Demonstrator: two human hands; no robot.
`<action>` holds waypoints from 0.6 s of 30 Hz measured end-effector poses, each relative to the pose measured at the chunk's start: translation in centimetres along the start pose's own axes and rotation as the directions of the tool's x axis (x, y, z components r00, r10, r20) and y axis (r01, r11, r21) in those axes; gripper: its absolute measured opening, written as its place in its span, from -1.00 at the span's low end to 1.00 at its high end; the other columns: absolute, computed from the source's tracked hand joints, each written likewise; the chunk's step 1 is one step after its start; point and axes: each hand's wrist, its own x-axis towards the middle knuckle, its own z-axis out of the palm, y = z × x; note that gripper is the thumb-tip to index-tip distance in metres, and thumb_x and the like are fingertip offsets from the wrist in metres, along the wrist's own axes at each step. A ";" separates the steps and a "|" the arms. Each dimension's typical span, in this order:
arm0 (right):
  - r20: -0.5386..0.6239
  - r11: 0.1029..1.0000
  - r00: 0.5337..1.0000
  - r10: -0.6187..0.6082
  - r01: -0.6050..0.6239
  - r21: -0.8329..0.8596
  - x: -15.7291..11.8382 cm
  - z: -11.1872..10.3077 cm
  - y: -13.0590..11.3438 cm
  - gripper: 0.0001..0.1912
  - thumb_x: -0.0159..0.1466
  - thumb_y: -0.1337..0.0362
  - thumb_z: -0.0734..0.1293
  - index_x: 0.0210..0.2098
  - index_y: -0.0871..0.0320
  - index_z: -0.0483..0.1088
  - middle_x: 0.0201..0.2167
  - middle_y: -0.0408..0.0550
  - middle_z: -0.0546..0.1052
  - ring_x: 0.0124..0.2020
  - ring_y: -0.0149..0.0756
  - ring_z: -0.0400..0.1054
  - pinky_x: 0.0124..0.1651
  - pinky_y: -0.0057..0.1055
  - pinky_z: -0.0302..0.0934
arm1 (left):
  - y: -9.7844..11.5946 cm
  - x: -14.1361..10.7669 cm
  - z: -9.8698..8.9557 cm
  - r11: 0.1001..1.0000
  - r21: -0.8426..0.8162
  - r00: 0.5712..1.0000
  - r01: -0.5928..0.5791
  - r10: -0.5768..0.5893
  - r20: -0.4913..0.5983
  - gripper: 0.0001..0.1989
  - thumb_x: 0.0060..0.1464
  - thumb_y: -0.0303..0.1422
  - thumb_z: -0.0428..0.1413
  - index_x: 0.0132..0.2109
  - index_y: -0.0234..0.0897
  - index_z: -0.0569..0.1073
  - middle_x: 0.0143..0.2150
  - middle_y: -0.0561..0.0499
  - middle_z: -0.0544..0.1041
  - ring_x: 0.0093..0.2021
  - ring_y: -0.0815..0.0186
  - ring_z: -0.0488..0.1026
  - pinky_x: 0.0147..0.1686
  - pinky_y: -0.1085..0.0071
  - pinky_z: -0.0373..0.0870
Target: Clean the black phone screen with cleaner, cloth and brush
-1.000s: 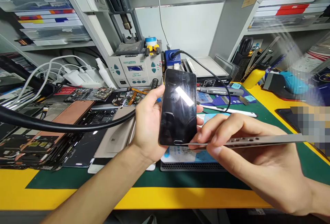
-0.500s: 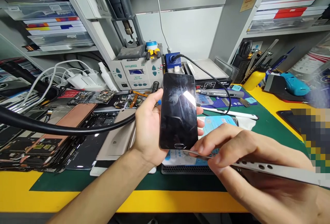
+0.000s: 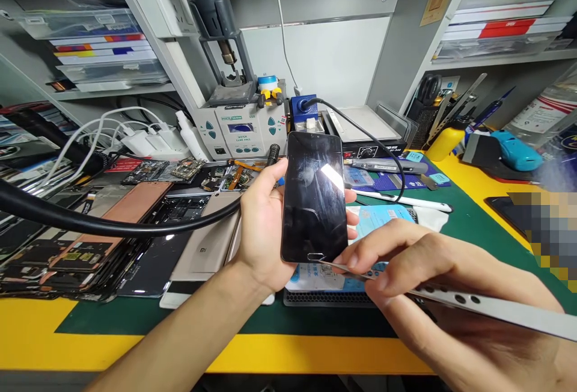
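Observation:
My left hand (image 3: 264, 229) holds a black smartphone (image 3: 314, 196) upright, screen facing me, with its fingers curled behind the far edge. My right hand (image 3: 406, 275) grips long perforated steel tweezers (image 3: 469, 303). Their fine tip reaches the phone's lower edge, just right of the home button (image 3: 316, 256), and seems to touch it. Glare marks the dark glass. The phone's back is hidden.
A thick black hose (image 3: 112, 226) crosses the left of the bench above loose phone parts and panels (image 3: 81, 260). Behind stand a rework station (image 3: 246, 130) and heater plate (image 3: 365, 130). A grey silicone mat (image 3: 329, 299) lies under my hands.
The tweezers have swung from nearly level to sloping down towards the right, and my right hand has shifted lower. The phone stays in my left hand; the view has tilted slightly.

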 end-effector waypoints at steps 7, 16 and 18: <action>-0.007 0.998 0.998 -0.058 0.058 -0.027 0.4 0.2 0.0 -0.68 0.11 0.62 0.36 -0.29 0.08 0.51 -0.35 -0.03 0.62 -0.28 -0.20 0.58 -0.25 -0.39 0.53 | 0.0 0.0 0.2 0.999 -0.036 1.000 0.014 -0.014 -0.022 -0.44 0.29 -0.08 -0.14 0.04 -0.42 0.55 -0.23 -0.23 0.66 -0.32 -0.03 0.63 -0.38 0.09 0.61; -0.017 0.992 0.994 -0.109 0.107 -0.062 0.6 0.1 0.1 -0.70 0.09 0.62 0.35 -0.32 0.11 0.50 -0.40 -0.01 0.62 -0.33 -0.20 0.59 -0.32 -0.44 0.51 | -0.1 -0.1 0.3 1.000 -0.026 1.000 0.012 -0.012 -0.016 -0.44 0.28 -0.07 -0.13 -0.06 -0.45 0.58 -0.25 -0.28 0.65 -0.35 0.00 0.62 -0.38 0.14 0.60; -0.032 0.994 0.995 -0.090 0.088 -0.067 0.6 0.2 0.1 -0.70 0.10 0.62 0.35 -0.32 0.10 0.50 -0.41 -0.03 0.62 -0.33 -0.22 0.59 -0.31 -0.44 0.51 | -0.1 -0.1 0.3 1.000 -0.008 1.000 0.008 -0.008 -0.018 -0.44 0.28 -0.07 -0.13 -0.11 -0.44 0.59 -0.26 -0.28 0.65 -0.40 0.03 0.62 -0.41 0.17 0.59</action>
